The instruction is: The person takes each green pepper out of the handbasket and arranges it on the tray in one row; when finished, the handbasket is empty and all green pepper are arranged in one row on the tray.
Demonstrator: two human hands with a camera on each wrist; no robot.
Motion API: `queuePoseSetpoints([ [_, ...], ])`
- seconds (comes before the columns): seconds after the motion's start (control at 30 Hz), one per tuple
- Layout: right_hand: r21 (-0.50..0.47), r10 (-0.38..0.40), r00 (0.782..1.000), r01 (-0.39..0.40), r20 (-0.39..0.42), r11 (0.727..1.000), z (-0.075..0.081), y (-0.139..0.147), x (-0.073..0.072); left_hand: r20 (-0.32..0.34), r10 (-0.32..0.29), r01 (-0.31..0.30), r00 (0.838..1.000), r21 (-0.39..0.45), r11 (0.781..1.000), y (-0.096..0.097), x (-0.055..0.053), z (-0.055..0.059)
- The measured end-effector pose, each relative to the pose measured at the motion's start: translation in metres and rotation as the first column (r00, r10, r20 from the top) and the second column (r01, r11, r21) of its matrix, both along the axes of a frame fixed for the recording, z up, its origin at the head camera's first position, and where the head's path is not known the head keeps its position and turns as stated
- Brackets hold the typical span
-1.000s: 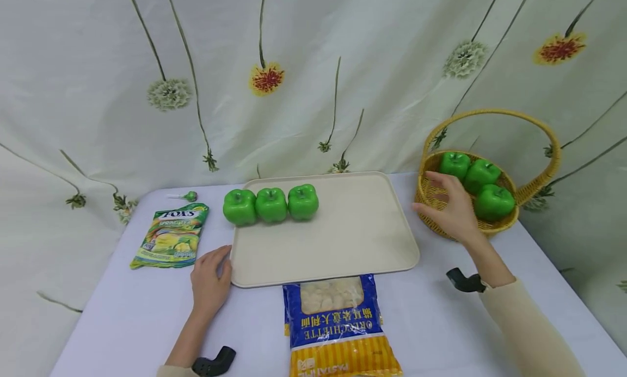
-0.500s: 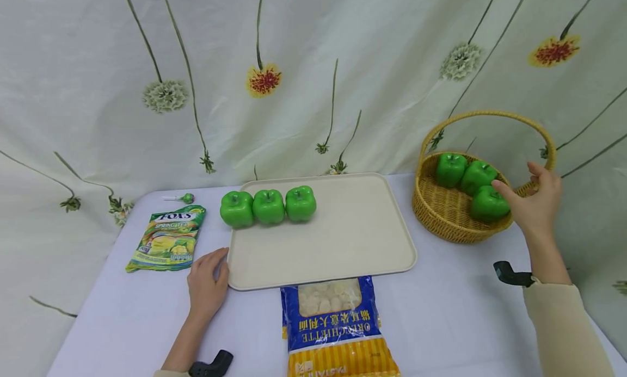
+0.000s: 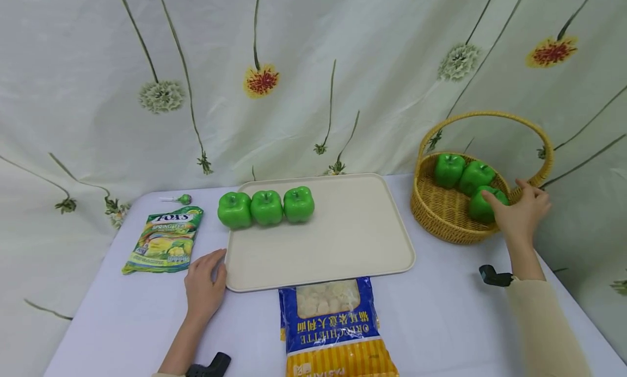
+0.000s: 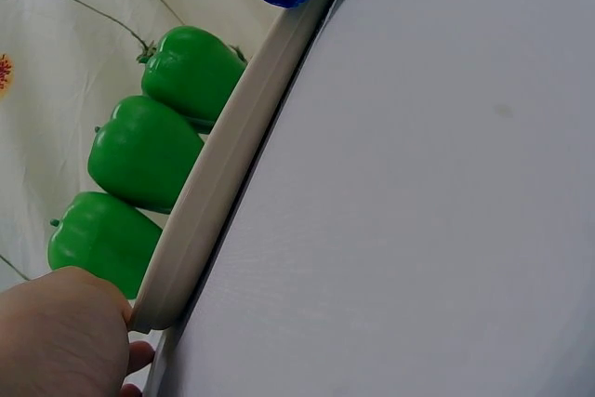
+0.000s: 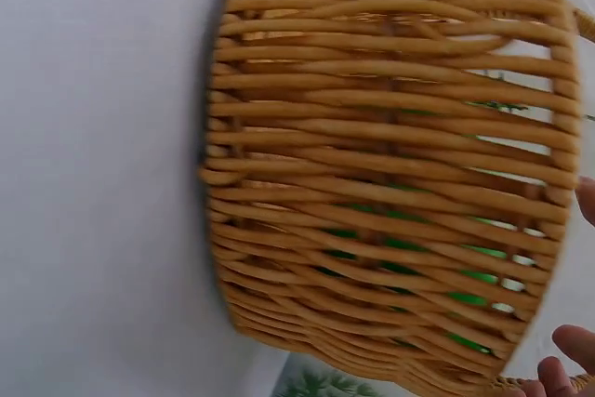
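Observation:
In the head view my left hand (image 3: 204, 285) lies on the table against the left edge of the cream tray (image 3: 338, 252); the left wrist view shows it touching the tray's corner. My right hand (image 3: 525, 211) is at the right rim of the wicker basket (image 3: 438, 224), fingers spread, thumb over the front green bell pepper (image 3: 480, 205). Whether the thumb touches that pepper, I cannot tell. Behind it in the basket sit two more green bell peppers (image 3: 449, 170). In the right wrist view, the woven wall hides most of the pepper, and only fingertips (image 5: 556, 374) show.
Three green bell peppers (image 3: 266, 207) stand in a row at the tray's back left. A blue and yellow pasta bag (image 3: 335, 328) lies in front of the tray. Left of it are a Fox's candy bag (image 3: 166, 240) and a green lollipop (image 3: 184, 199). The basket's handle (image 3: 485, 114) arches upright.
My right hand has gone from the basket's left front across to its right side, then down and inward to the front pepper. The left hand keeps its place by the tray.

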State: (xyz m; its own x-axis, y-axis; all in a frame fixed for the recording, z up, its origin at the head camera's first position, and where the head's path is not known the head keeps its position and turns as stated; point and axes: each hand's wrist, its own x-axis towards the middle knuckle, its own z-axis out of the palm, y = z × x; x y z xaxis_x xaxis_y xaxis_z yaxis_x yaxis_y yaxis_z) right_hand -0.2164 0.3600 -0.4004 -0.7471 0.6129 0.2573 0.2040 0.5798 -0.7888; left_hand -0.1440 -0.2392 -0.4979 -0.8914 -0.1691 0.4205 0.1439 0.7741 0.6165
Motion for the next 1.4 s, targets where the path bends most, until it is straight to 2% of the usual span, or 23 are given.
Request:
queuePoseSetpoints([
  [0.2,0.017,-0.059,0.998,0.059,-0.002,0.998,-0.014,-0.01,-0.006,0.034,0.007,-0.008,0.999,0.005,1.0,-0.001,0.003,0.002],
  [0.47,0.053,-0.059,0.998,0.058,0.012,0.997,-0.029,-0.019,-0.012,0.049,0.012,-0.013,0.999,0.011,1.0,-0.001,0.006,0.002],
  [0.7,0.099,-0.033,0.997,0.026,0.066,0.995,-0.031,-0.019,-0.013,0.031,0.01,-0.01,0.999,0.008,1.0,-0.002,0.006,0.003],
  [0.9,0.116,-0.028,0.994,0.015,0.105,0.993,-0.032,-0.02,-0.014,0.051,0.011,-0.012,0.999,0.013,1.0,-0.002,0.006,0.003],
  [1.17,0.159,-0.017,0.986,-0.01,0.166,0.987,-0.027,-0.021,-0.011,0.031,0.007,-0.008,0.999,0.011,1.0,-0.002,0.003,0.002],
  [1.4,0.165,-0.014,0.985,-0.014,0.172,0.986,-0.025,-0.018,-0.009,0.048,0.008,-0.008,0.999,0.015,1.0,0.0,0.002,0.003],
])
